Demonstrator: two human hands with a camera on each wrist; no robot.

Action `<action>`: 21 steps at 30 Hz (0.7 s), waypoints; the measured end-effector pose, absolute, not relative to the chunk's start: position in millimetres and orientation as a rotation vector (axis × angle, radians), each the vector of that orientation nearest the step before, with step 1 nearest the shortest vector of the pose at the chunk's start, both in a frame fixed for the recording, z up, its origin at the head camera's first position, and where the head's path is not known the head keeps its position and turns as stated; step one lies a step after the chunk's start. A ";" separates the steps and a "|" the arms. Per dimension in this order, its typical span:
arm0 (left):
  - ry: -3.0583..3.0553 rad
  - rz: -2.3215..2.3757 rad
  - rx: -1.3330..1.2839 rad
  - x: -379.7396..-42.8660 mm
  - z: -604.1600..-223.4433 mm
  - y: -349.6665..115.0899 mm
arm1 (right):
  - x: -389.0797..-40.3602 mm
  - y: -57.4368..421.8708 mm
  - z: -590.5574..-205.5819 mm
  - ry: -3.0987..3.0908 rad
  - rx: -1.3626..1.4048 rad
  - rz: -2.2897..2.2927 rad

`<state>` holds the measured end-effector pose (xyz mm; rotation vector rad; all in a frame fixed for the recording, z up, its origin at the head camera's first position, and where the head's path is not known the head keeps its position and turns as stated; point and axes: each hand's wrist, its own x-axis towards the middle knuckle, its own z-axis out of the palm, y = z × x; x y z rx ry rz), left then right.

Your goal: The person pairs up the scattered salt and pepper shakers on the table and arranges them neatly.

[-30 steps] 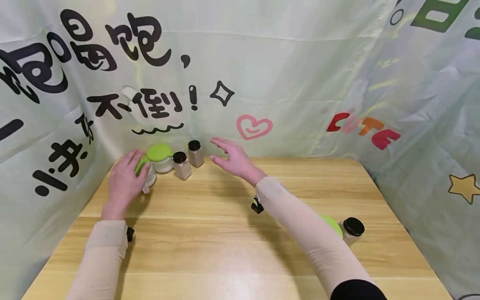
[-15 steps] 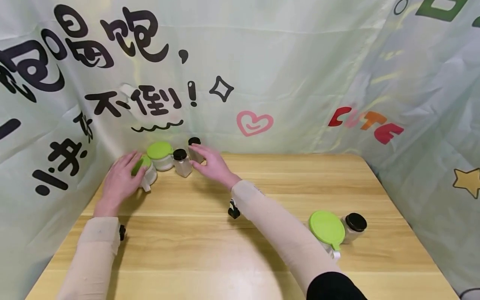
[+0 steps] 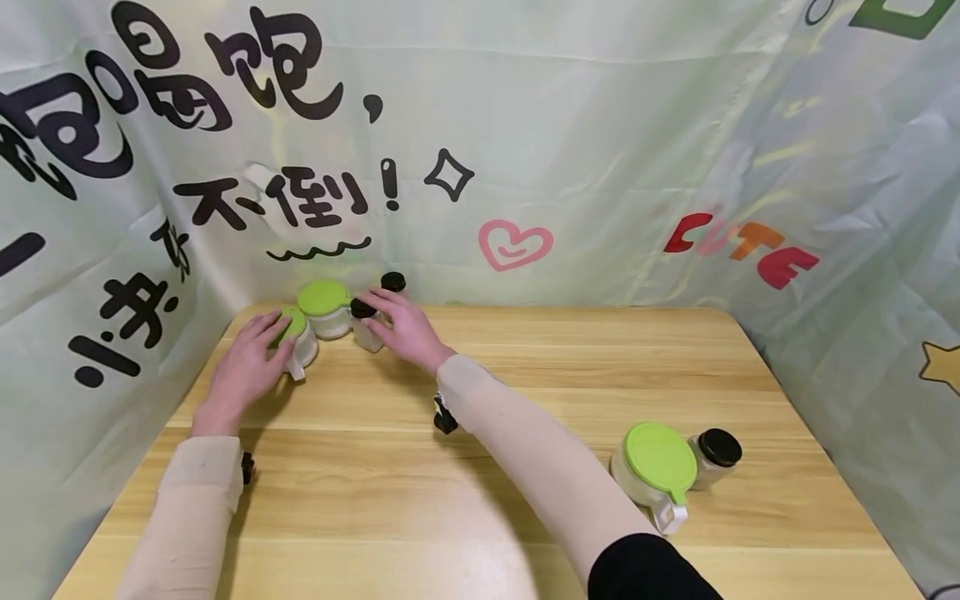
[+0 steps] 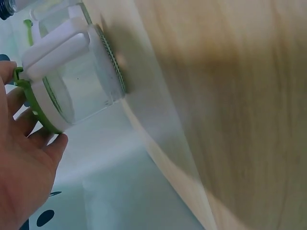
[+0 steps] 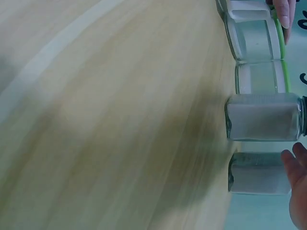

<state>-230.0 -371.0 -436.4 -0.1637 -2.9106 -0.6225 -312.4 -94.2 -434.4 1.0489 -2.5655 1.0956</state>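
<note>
At the table's back left, my left hand (image 3: 243,367) grips the green lid of a clear handled jar (image 3: 303,352). In the left wrist view its fingers curl along the rim of the lid, and the jar (image 4: 79,79) stands on the table. My right hand (image 3: 408,333) reaches over a square glass jar (image 3: 367,337) with a black cap, its fingers loosely extended by that cap. A second black-capped jar (image 3: 393,282) stands behind, partly hidden by this hand. The right wrist view shows both square jars with pale contents, and fingertips (image 5: 288,160) near their caps.
Beside the left-hand jar is another green-lidded jar (image 3: 326,321). A white-handled, green-lidded jar (image 3: 660,457) and a black-capped jar (image 3: 717,454) stand together at the right, close to my right forearm. A printed cloth (image 3: 600,150) hangs behind the wooden table (image 3: 360,500).
My right hand has moved left, from beside the black-capped jars to over the nearer one. The right forearm no longer covers the green-lidded jar at right. My left hand stays at its jar.
</note>
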 end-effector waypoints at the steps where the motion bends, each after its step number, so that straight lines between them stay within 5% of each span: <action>1: -2.908 -0.627 -0.163 -230.0 -436.8 -371.1 | -313.1 -96.5 -433.6 -2.570 1.057 1.085; 21: -2.881 -0.622 -0.190 -229.7 -439.8 -365.0 | -312.7 -106.8 -434.1 -2.565 1.016 1.097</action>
